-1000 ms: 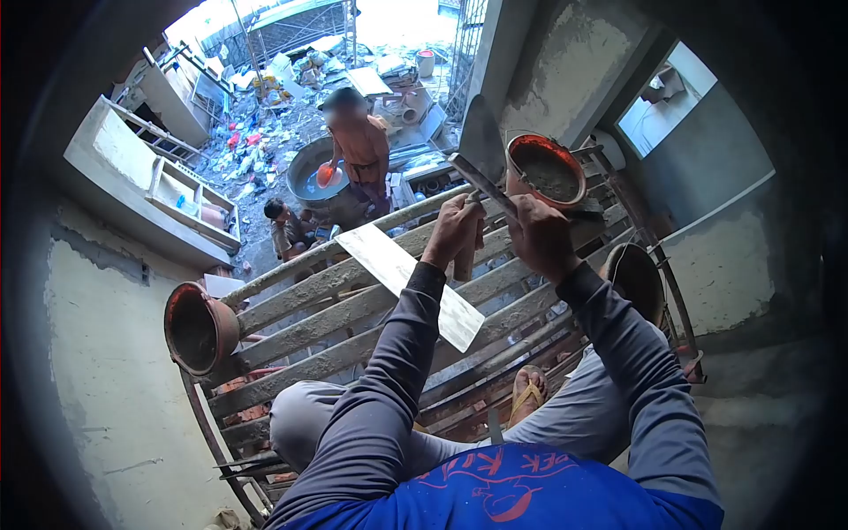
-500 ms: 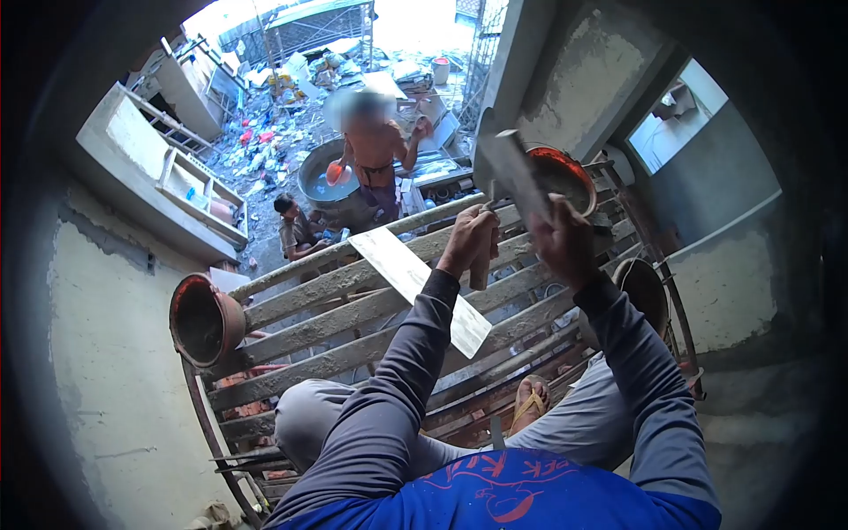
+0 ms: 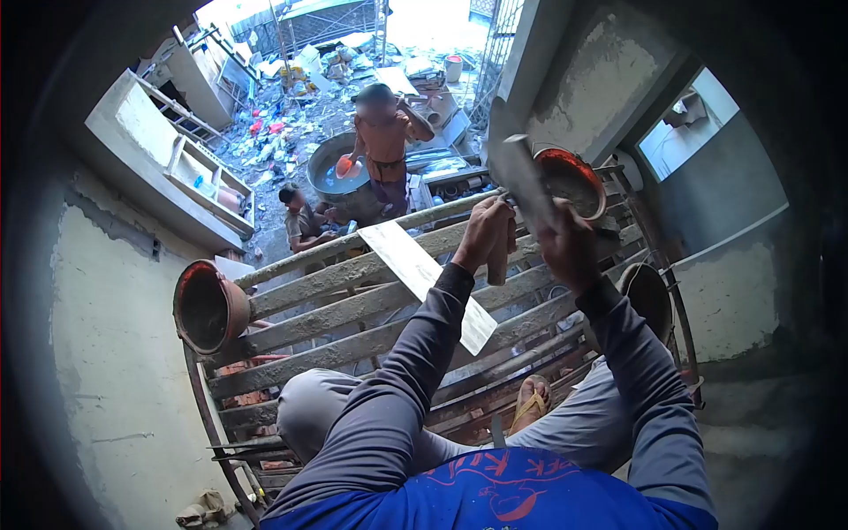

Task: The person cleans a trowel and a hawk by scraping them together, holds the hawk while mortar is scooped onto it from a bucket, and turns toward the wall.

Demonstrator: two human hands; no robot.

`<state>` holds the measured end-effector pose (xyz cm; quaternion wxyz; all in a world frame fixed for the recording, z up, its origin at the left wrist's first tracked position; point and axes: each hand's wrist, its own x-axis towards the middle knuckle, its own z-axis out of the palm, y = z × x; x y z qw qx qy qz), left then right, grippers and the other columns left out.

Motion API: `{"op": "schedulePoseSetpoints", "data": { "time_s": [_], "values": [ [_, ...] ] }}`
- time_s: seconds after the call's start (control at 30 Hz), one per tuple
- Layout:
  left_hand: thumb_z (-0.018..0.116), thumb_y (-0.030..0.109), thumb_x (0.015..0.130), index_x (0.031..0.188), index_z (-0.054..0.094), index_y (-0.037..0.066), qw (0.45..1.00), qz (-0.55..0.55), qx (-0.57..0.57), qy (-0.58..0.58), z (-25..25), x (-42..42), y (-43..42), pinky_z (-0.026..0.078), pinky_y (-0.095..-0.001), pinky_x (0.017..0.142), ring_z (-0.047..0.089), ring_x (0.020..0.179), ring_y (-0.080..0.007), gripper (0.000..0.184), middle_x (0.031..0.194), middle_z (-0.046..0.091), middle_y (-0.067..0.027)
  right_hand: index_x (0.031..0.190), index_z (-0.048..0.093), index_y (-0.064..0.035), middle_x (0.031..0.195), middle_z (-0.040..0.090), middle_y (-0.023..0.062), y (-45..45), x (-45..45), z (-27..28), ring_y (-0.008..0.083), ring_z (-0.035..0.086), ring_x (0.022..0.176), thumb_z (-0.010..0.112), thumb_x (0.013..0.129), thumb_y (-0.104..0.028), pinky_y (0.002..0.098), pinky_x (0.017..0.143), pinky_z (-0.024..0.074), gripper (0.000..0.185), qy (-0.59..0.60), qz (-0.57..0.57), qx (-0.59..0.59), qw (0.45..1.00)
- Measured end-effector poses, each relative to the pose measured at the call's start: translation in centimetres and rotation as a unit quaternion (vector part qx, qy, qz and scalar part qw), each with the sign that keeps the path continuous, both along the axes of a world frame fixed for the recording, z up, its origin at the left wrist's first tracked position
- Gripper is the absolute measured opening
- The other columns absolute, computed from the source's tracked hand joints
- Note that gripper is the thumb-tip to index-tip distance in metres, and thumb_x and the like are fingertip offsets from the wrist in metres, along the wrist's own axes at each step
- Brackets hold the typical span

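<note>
My left hand (image 3: 483,234) is closed around the wooden handle of a trowel (image 3: 497,265); its grey blade points up and away, partly hidden. My right hand (image 3: 568,247) grips a long, grey bar-like tool (image 3: 523,177), which slants across the blade. Whether the two touch, I cannot tell. A pale, narrow panel (image 3: 428,287) lies across the slats below my left forearm. Just beyond my right hand sits an orange-rimmed bucket (image 3: 574,184) with grey material inside.
I sit on a slatted platform (image 3: 309,291) with gaps between its boards. Another bucket (image 3: 212,309) stands at its left end, and a dark one (image 3: 649,296) at the right. Below, one person (image 3: 382,141) stands by a round tub (image 3: 322,168); another person (image 3: 305,221) crouches nearby.
The view has shifted slightly. Both hands keep their holds, and the left has come a little closer to the right. The standing person's raised arm has moved toward their head.
</note>
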<state>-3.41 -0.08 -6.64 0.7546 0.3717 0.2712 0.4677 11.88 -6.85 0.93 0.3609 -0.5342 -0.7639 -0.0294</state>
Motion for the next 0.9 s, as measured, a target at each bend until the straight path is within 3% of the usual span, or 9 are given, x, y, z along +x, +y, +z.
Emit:
{"op": "schedulePoseSetpoints", "data": {
  "time_s": [0.17,0.3,0.47,0.6,0.7,0.73,0.83,0.9],
  "values": [
    [0.051,0.02,0.089,0.086,0.052,0.003,1.0,0.003,0.001,-0.011,-1.1,-0.5,0.4,0.048,-0.034,0.039,0.053,0.041,-0.0207,0.018,0.063,0.053,-0.009,0.11,0.052,0.0001,0.083,0.063,0.024,0.4,1.0,0.7,0.0428,0.065,0.076,0.061,0.09,-0.016,0.0455,0.063,0.0521,0.027,0.004,-0.028,0.022,0.999],
    [0.052,0.021,0.088,0.085,0.052,0.003,0.999,0.04,0.001,0.016,-0.1,-1.3,0.3,0.048,-0.0329,0.039,0.052,0.042,-0.0191,0.018,0.062,0.053,-0.0085,0.112,0.053,-0.002,0.087,0.065,0.0249,-0.4,1.4,2.9,0.0439,0.066,0.083,0.061,0.088,-0.014,0.0473,0.065,0.0531,0.028,0.097,-0.033,0.025,0.994],
    [0.054,0.019,0.085,0.085,0.052,0.003,0.998,0.022,0.018,0.061,-1.3,-1.8,1.2,0.049,-0.0318,0.04,0.052,0.043,-0.0177,0.016,0.063,0.053,-0.0073,0.118,0.049,0.0071,0.091,0.065,0.029,-1.0,3.5,1.4,0.0457,0.066,0.088,0.059,0.087,-0.013,0.0474,0.071,0.0537,0.039,-0.097,-0.027,-0.119,0.988],
    [0.054,0.019,0.086,0.084,0.052,0.003,0.997,0.015,0.017,0.068,-0.9,-1.6,0.7,0.049,-0.0314,0.04,0.052,0.043,-0.0173,0.017,0.063,0.052,-0.0071,0.112,0.052,0.0027,0.087,0.063,0.029,-1.3,1.8,4.4,0.0454,0.066,0.085,0.06,0.086,-0.014,0.0469,0.07,0.0534,0.032,0.112,-0.039,-0.019,0.993],
    [0.054,0.019,0.085,0.084,0.052,0.002,0.996,0.02,0.032,0.075,-0.8,-1.2,1.0,0.049,-0.0316,0.04,0.052,0.043,-0.017,0.016,0.062,0.052,-0.007,0.106,0.053,0.001,0.083,0.061,0.0291,-0.6,3.0,2.4,0.046,0.065,0.083,0.06,0.084,-0.012,0.0471,0.068,0.0528,0.027,0.04,0.003,-0.003,0.999],
    [0.054,0.018,0.085,0.084,0.052,0.002,0.996,0.027,0.036,0.082,-0.6,-1.3,1.0,0.049,-0.0318,0.04,0.052,0.043,-0.017,0.016,0.062,0.052,-0.0069,0.102,0.053,0.0012,0.081,0.061,0.0289,-1.2,3.1,2.7,0.0468,0.063,0.084,0.06,0.082,-0.011,0.0488,0.071,0.0517,0.024,-0.053,-0.056,-0.175,0.982],
    [0.053,0.016,0.084,0.08,0.053,0.001,0.994,0.015,0.045,0.099,-1.3,-2.1,1.1,0.049,-0.0322,0.04,0.052,0.043,-0.0168,0.015,0.062,0.052,-0.0064,0.098,0.053,0.0015,0.081,0.061,0.0286,-1.7,2.9,3.4,0.0472,0.063,0.083,0.059,0.08,-0.01,0.0485,0.07,0.0518,0.022,-0.071,-0.027,-0.157,0.985],
    [0.053,0.016,0.084,0.08,0.053,0.001,0.994,0.011,0.048,0.099,-1.9,-1.8,1.1,0.049,-0.0321,0.04,0.052,0.043,-0.0167,0.015,0.062,0.052,-0.0062,0.104,0.054,0.0029,0.084,0.062,0.0294,-1.4,3.0,3.8,0.0476,0.064,0.085,0.06,0.08,-0.011,0.0462,0.071,0.053,0.029,0.03,-0.044,-0.104,0.993]
  ]
}}
